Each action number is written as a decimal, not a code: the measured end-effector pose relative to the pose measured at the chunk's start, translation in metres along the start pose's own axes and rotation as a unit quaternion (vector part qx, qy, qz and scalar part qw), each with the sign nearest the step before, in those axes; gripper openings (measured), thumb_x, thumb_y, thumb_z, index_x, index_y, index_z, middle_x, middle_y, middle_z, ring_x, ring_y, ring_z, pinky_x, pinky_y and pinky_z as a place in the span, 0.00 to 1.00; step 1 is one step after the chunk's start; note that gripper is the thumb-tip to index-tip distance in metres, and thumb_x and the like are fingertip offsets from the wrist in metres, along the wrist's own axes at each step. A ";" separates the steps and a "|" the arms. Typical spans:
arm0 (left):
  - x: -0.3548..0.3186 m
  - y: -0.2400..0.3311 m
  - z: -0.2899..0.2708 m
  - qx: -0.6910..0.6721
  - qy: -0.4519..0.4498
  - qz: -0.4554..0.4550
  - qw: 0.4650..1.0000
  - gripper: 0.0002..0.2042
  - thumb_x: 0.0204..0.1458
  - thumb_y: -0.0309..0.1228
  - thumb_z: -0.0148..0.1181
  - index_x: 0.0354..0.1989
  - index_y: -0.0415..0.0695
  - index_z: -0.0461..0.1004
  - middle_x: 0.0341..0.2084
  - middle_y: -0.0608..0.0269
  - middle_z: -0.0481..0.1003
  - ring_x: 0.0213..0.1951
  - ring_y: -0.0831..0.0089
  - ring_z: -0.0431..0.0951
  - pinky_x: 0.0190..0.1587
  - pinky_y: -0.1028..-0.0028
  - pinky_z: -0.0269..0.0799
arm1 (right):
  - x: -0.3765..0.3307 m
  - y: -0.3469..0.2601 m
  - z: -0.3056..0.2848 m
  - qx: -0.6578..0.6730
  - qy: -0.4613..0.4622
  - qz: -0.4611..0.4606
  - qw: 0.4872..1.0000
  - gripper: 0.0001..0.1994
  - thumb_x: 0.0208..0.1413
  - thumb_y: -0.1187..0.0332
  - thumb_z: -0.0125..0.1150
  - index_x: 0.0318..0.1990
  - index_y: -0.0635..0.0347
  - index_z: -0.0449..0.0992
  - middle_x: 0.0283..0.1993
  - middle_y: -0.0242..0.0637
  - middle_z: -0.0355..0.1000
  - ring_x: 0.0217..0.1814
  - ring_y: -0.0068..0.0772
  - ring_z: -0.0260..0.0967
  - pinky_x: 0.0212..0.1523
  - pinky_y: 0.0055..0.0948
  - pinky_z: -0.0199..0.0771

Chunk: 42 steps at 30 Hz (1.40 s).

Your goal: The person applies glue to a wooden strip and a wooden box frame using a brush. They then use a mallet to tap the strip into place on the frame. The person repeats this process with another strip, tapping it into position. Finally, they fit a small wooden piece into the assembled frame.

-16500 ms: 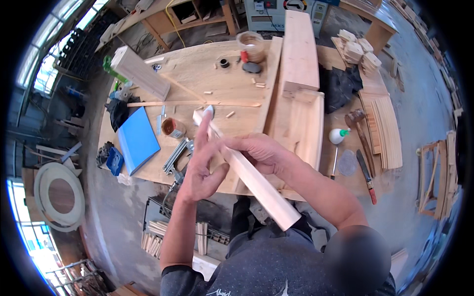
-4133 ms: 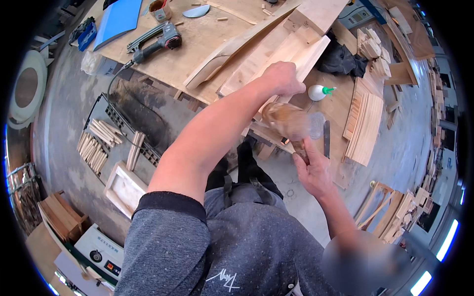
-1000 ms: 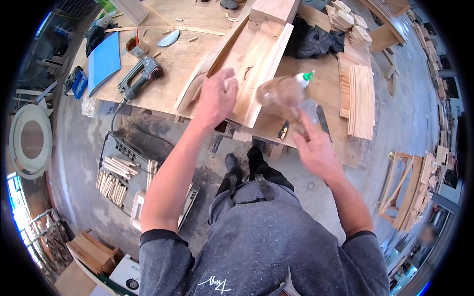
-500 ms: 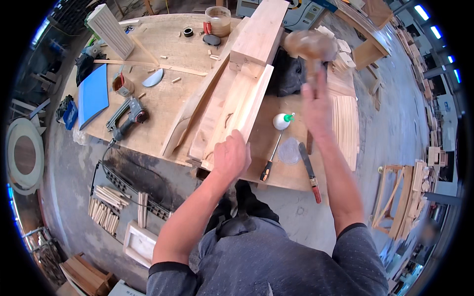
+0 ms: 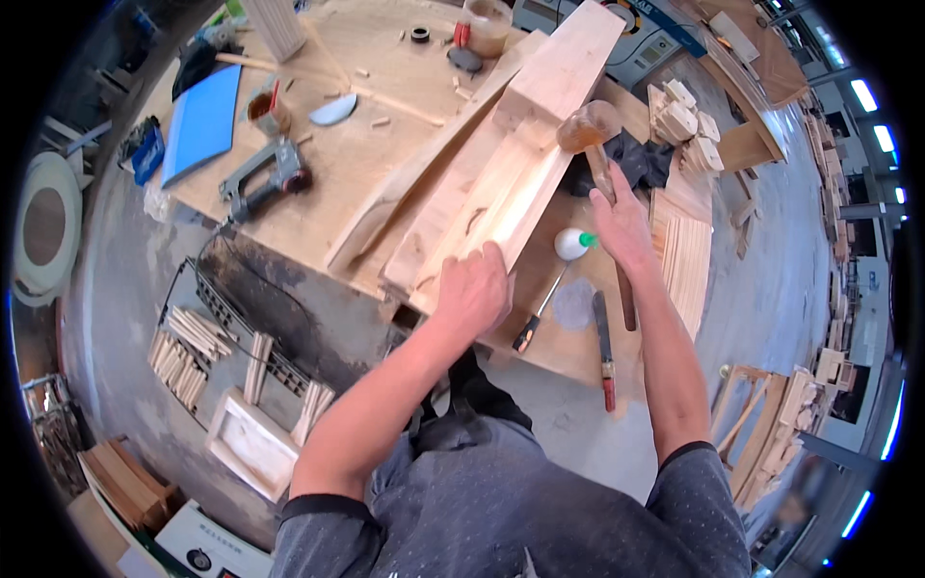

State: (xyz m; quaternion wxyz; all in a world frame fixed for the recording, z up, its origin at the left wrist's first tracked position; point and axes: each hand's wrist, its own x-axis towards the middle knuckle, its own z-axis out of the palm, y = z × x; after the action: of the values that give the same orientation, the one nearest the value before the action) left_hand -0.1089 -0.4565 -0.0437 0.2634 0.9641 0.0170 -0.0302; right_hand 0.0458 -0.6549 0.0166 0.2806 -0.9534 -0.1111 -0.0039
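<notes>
My right hand (image 5: pixel 626 223) grips the handle of a mallet (image 5: pixel 589 128). The mallet's amber-brown head is at the right edge of a pale wooden board (image 5: pixel 530 220), near the thick wooden block (image 5: pixel 564 63) at the far end; whether they touch is hard to tell. My left hand (image 5: pixel 475 294) is closed over the near end of that board, thumb side hidden. The board stands along a channel-shaped wooden piece (image 5: pixel 438 226). Left of it lies a long curved-edge board (image 5: pixel 371 226).
On the bench right of the work are a white bottle with green cap (image 5: pixel 572 244), a screwdriver (image 5: pixel 527 332), a file-like tool (image 5: pixel 604 347) and stacked wood strips (image 5: pixel 682 246). Leftward lie a nail gun (image 5: pixel 265 183), a blue sheet (image 5: pixel 202 125) and a glue pot (image 5: pixel 268 113).
The mallet has come down from its blurred raised position onto or beside the board's right edge. My left hand keeps its grip on the near end. The whole view has turned slightly.
</notes>
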 end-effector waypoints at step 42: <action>-0.099 -0.059 0.011 -0.181 0.092 -0.044 0.978 0.63 0.25 0.61 0.83 0.68 0.38 0.55 0.60 0.46 0.63 0.67 0.49 0.60 0.72 0.29 0.30 | -0.225 -0.065 0.019 -0.027 -0.191 0.069 0.979 0.15 0.60 0.66 0.66 0.48 0.66 0.73 0.30 0.57 0.76 0.34 0.64 0.76 0.33 0.48 0.74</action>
State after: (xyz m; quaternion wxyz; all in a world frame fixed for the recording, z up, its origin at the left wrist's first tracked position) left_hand -0.2109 -0.4133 -0.0767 0.4294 0.8972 0.0891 0.0511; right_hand -0.1887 -0.6384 0.0193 0.2277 -0.9493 -0.0966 0.1942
